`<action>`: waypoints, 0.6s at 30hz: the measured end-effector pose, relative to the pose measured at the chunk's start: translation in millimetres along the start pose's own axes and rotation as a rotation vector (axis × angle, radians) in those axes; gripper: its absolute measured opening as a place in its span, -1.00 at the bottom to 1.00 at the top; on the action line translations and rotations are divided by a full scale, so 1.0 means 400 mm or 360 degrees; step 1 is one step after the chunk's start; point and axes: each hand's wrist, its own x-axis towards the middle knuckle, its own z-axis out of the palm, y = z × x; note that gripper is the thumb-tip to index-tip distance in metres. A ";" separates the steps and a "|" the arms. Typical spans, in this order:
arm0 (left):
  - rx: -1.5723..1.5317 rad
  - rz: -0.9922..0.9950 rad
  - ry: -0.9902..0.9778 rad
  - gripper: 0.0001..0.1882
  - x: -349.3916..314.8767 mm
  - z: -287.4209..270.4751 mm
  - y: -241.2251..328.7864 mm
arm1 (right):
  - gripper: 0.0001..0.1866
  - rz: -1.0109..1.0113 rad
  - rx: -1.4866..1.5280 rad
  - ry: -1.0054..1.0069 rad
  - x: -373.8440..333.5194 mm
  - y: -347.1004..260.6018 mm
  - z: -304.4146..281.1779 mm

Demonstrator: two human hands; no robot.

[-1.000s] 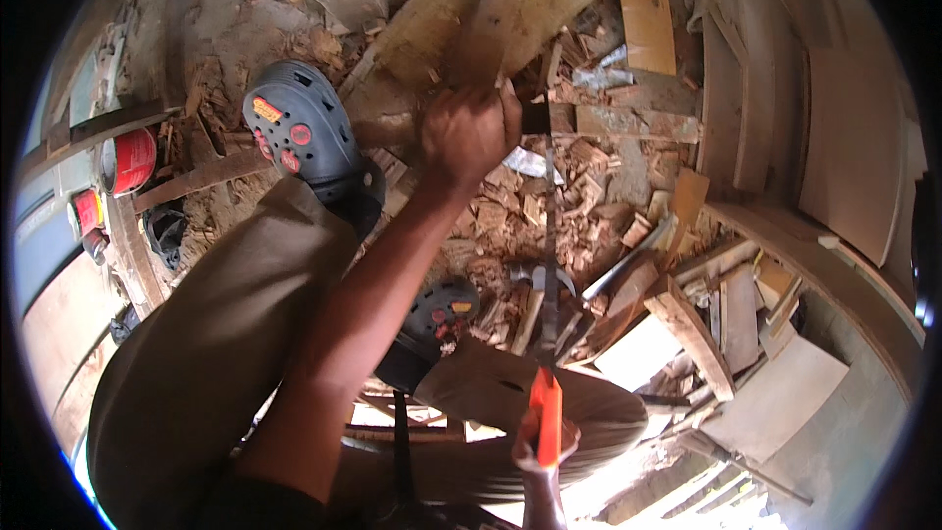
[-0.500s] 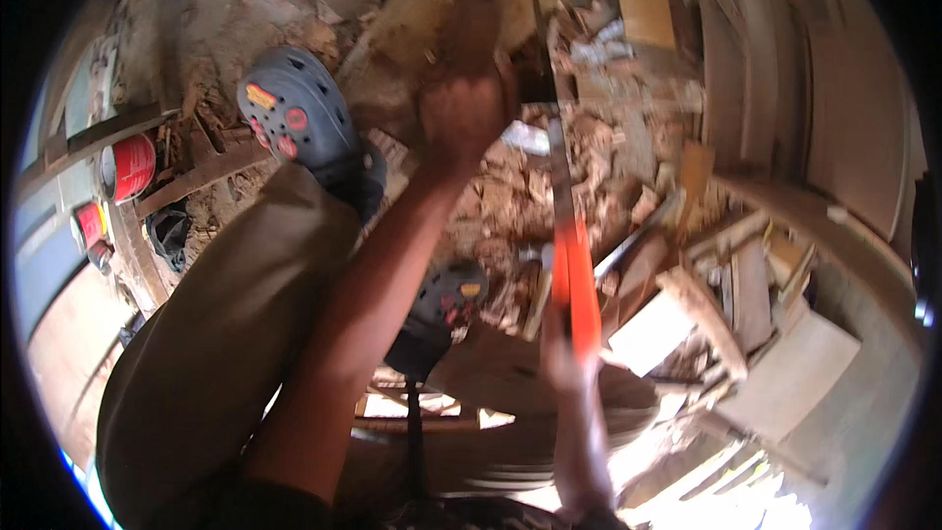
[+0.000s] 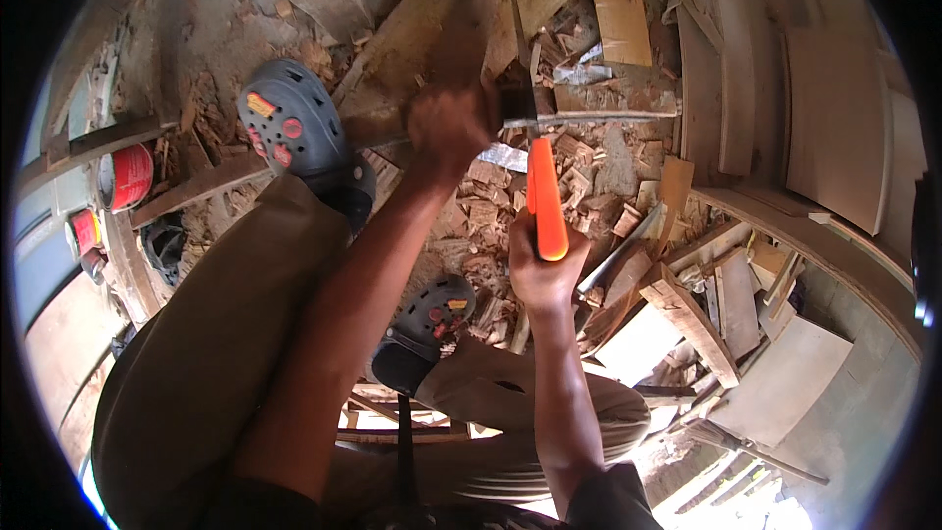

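My right hand (image 3: pixel 551 265) is closed around the orange handle of a handsaw (image 3: pixel 546 201). The thin dark saw blade points away from me and meets the near edge of a pale wooden board (image 3: pixel 417 29), with a dark line running on up the wood. My left hand (image 3: pixel 446 123) is curled over the board's near edge, just left of the blade; some of its fingers are hidden and it is slightly blurred. My left foot, in a dark clog (image 3: pixel 299 118), is by the board's left side. The other clog (image 3: pixel 437 309) stands on the chip-strewn ground.
Wood chips (image 3: pixel 481 211) cover the ground below the board. Offcuts (image 3: pixel 702 319) are heaped at right, near a long beam (image 3: pixel 814 255) and leaning panels (image 3: pixel 834 128). Another plank (image 3: pixel 616 0) lies beyond the saw. Red cans (image 3: pixel 128 177) stand at the far left.
The saw and my right hand have moved forward, away from me and slightly left, bringing the handle close to the board. My left hand stays at the board's edge.
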 end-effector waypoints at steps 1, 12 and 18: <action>-0.0047 0.0206 0.0355 -0.77 -0.017 0.012 -0.007 | -0.88 -0.0097 -0.0103 0.0010 -0.011 0.030 -0.002; 0.0146 0.0051 0.0154 -0.64 -0.001 -0.001 -0.001 | -0.90 0.0394 -0.0352 -0.0173 -0.241 0.018 -0.114; 0.0130 0.0114 0.0448 -0.56 0.005 0.010 -0.009 | -0.80 0.0082 -0.0498 0.0006 -0.370 0.023 -0.194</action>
